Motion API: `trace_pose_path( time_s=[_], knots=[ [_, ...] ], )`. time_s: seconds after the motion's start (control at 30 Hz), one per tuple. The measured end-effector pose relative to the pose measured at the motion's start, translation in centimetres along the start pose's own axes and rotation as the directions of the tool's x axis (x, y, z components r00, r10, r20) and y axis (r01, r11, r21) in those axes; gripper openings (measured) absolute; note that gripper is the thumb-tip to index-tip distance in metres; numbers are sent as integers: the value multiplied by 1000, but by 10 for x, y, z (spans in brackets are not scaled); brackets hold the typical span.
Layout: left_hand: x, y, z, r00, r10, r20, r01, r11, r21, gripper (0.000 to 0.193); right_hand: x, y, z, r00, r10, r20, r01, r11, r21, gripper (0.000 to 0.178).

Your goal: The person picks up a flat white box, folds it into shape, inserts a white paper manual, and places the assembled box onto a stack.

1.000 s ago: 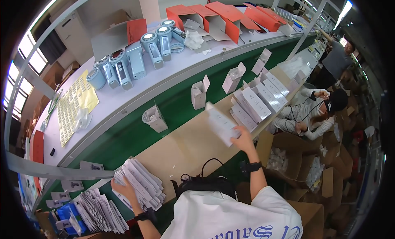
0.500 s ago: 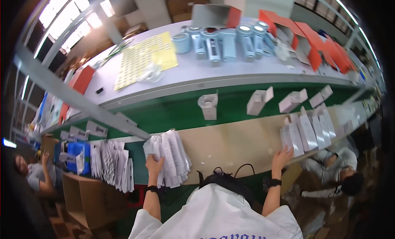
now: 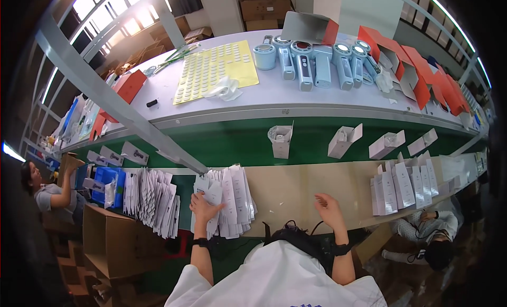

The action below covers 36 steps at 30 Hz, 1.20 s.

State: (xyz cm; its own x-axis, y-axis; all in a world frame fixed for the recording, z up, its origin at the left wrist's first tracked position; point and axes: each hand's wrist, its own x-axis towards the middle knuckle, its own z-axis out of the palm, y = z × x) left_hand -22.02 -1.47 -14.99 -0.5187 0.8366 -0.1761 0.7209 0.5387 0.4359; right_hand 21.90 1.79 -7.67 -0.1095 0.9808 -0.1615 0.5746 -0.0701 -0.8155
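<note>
My left hand (image 3: 205, 205) lies with fingers and thumb spread on the left side of a row of flat, folded white cartons (image 3: 232, 201). Its palm hides part of the cartons beneath. Over the tan worktop, my right hand (image 3: 328, 208) hovers with loosely bent fingers apart and nothing in them. To its right stand several upright white boxes (image 3: 402, 185), grouped close together with raised flaps.
Another bundle of folded cartons (image 3: 150, 201) lies left, beside a blue bin (image 3: 110, 186). Opened white boxes (image 3: 282, 143) stand along the green strip. Light-blue devices (image 3: 303, 69) and a yellow sheet (image 3: 214, 69) occupy the raised shelf. Co-workers sit at both sides.
My right hand has left the upright boxes and moved left over the worktop. My left hand has spread on the folded cartons. The whole view has shifted slightly.
</note>
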Motion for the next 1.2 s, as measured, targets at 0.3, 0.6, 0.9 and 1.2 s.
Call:
trace_pose_path(
  time_s=[0.3,0.6,0.9,1.2],
  knots=[
    [-111,173,-55,690,715,113,-717,697,-26,90,12,-89,30,891,-112,439,-293,597,747,35],
    [-125,198,-56,409,899,159,-878,435,-200,90,-2,-80,2,874,-149,462,-225,719,658,38],
    [-124,208,-45,425,905,8,-871,412,-269,99,8,-57,-4,871,9,491,-337,738,585,42],
    [-138,231,-19,725,619,-302,-682,708,-186,93,-25,-89,43,980,-197,1,48,242,969,60]
  ],
)
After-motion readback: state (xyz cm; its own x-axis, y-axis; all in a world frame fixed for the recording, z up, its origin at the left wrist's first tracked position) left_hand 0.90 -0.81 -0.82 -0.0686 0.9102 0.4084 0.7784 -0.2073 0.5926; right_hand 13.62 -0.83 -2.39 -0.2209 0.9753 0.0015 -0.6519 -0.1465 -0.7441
